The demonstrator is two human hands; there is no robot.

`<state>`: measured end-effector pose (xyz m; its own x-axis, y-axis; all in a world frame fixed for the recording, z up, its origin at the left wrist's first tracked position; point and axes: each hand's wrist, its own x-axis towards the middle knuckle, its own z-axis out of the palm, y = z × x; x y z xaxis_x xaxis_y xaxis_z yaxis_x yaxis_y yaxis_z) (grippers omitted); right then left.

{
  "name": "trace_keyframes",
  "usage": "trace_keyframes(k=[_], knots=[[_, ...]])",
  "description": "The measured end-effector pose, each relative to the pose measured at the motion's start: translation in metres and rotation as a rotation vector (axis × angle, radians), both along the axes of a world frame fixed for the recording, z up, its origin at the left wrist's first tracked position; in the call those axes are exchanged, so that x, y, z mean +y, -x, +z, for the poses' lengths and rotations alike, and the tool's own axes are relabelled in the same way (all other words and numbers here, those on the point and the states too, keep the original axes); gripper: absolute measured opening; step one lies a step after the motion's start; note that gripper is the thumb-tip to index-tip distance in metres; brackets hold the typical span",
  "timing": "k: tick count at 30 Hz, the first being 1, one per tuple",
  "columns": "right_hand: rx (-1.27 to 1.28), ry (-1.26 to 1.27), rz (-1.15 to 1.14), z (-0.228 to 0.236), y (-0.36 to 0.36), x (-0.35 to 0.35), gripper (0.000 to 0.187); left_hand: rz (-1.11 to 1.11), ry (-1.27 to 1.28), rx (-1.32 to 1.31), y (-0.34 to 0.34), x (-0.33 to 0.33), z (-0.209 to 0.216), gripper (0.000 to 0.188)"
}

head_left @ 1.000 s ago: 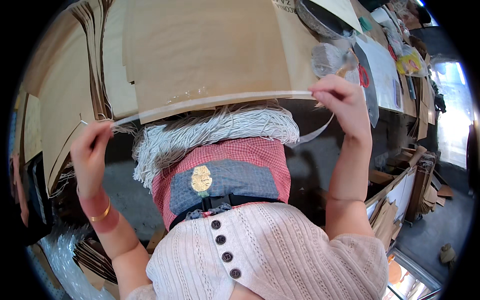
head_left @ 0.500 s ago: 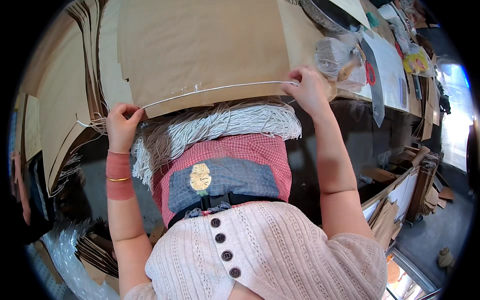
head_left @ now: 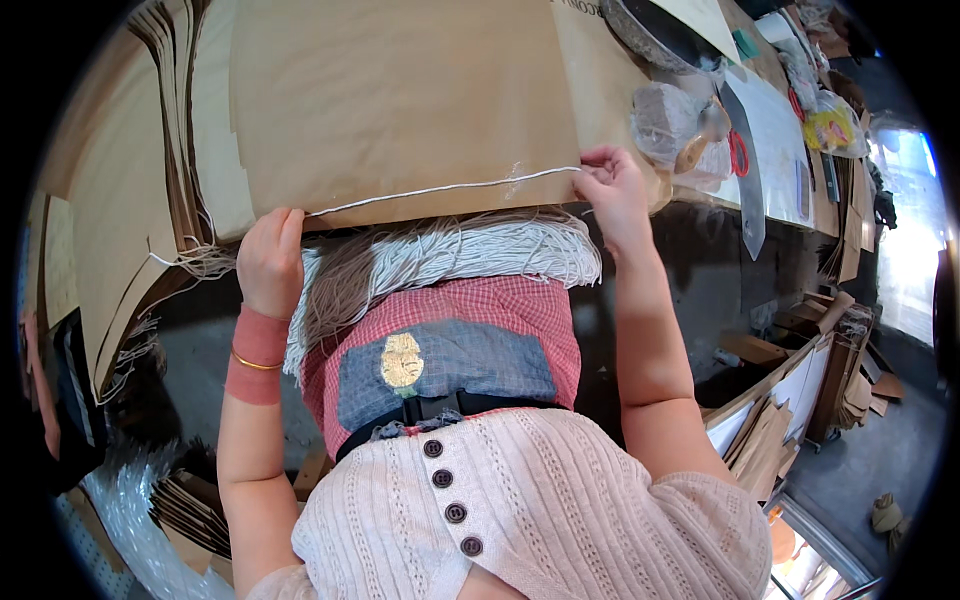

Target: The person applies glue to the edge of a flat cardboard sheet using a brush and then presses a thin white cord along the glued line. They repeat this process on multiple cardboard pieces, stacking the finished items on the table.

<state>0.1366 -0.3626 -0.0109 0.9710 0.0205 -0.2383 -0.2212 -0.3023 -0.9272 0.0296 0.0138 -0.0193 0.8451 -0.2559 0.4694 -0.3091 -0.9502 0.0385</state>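
A white cord (head_left: 440, 188) runs across the near part of a large brown paper sheet (head_left: 400, 90), with a slight wave in it. My left hand (head_left: 271, 262) pinches its left end at the sheet's near edge. The right end is gripped between the thumb and fingers of my right hand (head_left: 612, 190). Small shiny marks (head_left: 513, 180) show on the paper beside the cord, close to my right hand. Over my lap, just below the table edge, hangs a thick bundle of white and brownish cords (head_left: 480, 250).
Stacked folded brown paper with cords (head_left: 175, 130) lies at the left. To the right are a plastic-wrapped block (head_left: 665, 120), a wooden-handled brush (head_left: 700, 140), red-handled scissors (head_left: 738, 153), a long blade (head_left: 750, 190) and a dark basin (head_left: 665, 35).
My left hand has shifted right and turned over more. The right hand has moved slightly down, and the cord between them now hangs less straight.
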Motion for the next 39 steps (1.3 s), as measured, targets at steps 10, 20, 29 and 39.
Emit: trace_keyframes(k=[10,20,29,39], knots=[[-0.202,0.247,0.123,-0.006,0.012,0.009,0.029,-0.121,0.24,0.113,-0.005,0.009,0.012,0.031],[-0.067,0.093,0.137,-0.009,0.013,0.006,0.023,-0.121,0.206,0.202,0.006,0.013,0.011,0.039],[-0.842,0.498,0.532,0.004,0.01,0.026,0.012,-0.167,0.154,0.408,0.004,0.012,0.036,0.054],[-0.333,0.555,0.248,0.003,-0.002,0.053,0.013,0.245,0.468,0.389,-0.021,0.014,0.01,0.012]])
